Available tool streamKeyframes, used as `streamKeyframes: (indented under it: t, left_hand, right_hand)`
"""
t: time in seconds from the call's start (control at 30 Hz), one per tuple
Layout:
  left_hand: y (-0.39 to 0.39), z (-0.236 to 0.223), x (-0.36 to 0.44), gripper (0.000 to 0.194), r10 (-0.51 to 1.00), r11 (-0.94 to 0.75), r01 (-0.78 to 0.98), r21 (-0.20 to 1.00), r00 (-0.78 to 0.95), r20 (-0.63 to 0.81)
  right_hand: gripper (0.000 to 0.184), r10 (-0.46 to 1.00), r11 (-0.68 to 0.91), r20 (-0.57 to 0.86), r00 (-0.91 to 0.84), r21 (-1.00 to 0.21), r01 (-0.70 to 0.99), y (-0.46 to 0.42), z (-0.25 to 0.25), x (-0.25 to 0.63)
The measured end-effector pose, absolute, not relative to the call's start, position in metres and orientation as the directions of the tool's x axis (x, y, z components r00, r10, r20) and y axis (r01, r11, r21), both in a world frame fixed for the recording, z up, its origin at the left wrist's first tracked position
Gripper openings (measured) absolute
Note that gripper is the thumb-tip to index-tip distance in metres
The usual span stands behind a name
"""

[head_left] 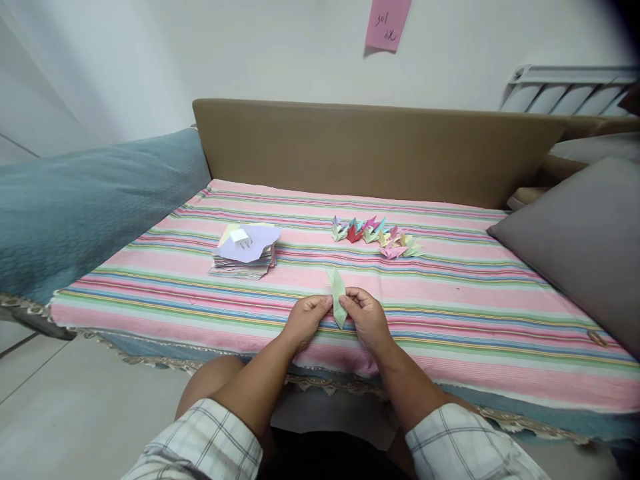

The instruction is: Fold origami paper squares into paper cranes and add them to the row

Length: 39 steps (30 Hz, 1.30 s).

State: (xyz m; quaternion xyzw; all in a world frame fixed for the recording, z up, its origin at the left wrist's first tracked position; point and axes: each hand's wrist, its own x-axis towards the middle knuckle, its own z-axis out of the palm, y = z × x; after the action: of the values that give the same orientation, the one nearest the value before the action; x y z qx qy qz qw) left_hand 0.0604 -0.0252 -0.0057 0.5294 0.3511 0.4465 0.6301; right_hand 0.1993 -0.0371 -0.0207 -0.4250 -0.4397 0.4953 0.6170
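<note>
A folded piece of light green paper (338,293), long and pointed at its lower end, is held up in front of me. My left hand (306,319) pinches its left edge between thumb and fingers. On the opposite edge, my right hand (367,319) grips it with the thumb lying on the near face. Beyond my hands sits a cluster of several small folded paper cranes (370,233) in red, pink, green, yellow and blue. To the left stands a stack of paper sheets (243,269), topped by a loose lilac sheet (263,241) and a white plug adapter (241,237).
The striped cloth (165,280) covers the sofa seat under everything. A brown backrest (350,147) closes off the far side, a blue-covered armrest (100,200) the left. A grey cushion (585,247) leans at right, with a small brown object (597,338) near it.
</note>
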Motion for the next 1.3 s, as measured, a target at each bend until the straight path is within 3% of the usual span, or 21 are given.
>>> streamKeyframes:
  t: [0.4,0.8,1.07,1.3]
  left_hand:
    - [-0.0246,-0.0095,0.0609,0.034,0.959,0.034,-0.208,0.977,0.284,0.028]
    - [-0.0277,-0.0043,0.0604,0.041,0.958,-0.065,-0.094,0.993,0.272,0.088]
    - [-0.0255,-0.0080,0.0590,0.033,0.944,0.063,-0.221,0.973,0.331,0.014]
    - [-0.0301,-0.0046,0.0634,0.036,0.916,0.262,-0.426,0.866,0.394,-0.083]
  right_hand:
    - [0.024,0.984,0.167,0.145,0.099,-0.951,-0.260,-0.0371,-0.0242,0.1997]
    - [0.023,0.977,0.194,0.167,0.130,-0.953,-0.234,-0.0400,-0.0166,0.1969]
    - [0.022,0.985,0.171,0.151,0.087,-0.930,-0.325,-0.0398,-0.0201,0.1993]
    - [0.021,0.986,0.165,0.154,0.058,-0.926,-0.340,-0.0416,-0.0184,0.1988]
